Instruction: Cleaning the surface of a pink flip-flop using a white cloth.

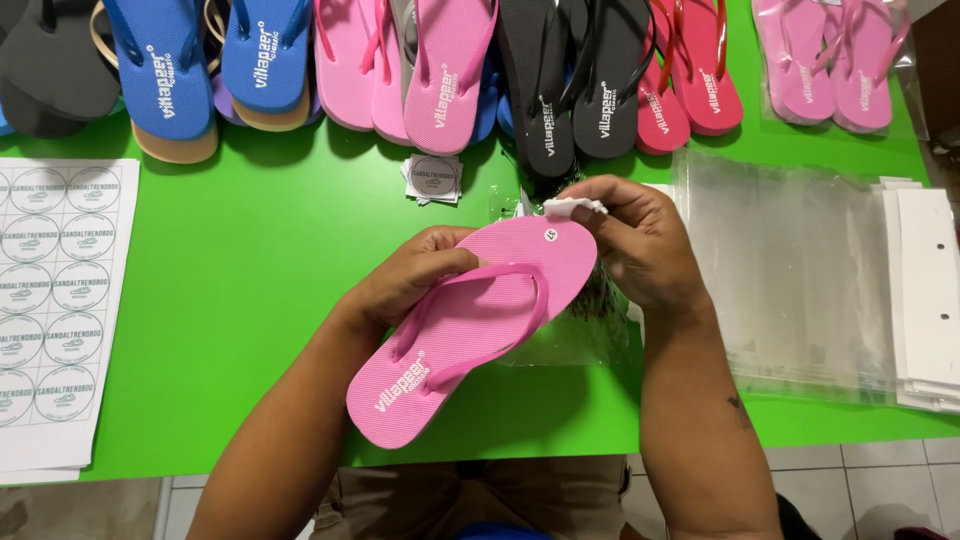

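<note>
Stickers, round and printed, fill a white sheet lying at the far left of the green desk. Along the back edge runs a row of flip-flops: a dark grey one, blue ones, pink ones, black ones, red ones and, at the far right, a pink pair in a clear bag. Just in front of the pink ones sits a small stack of cut stickers.

In the middle, above the near edge of the desk, the left hand is closed on a pink flip-flop, thumb lying over the top near the strap and fingers out of sight under the sole. The flip-flop is tilted, heel toward the person and toe up to the right, with a small round white sticker near the toe. The right hand meets that toe end, its fingertips pinched on a small white piece just above it. Under the flip-flop lies a crumpled clear bag.

To the right, a stack of flat clear bags lies on the desk, and beside it, at the right edge, a pile of white cards.
</note>
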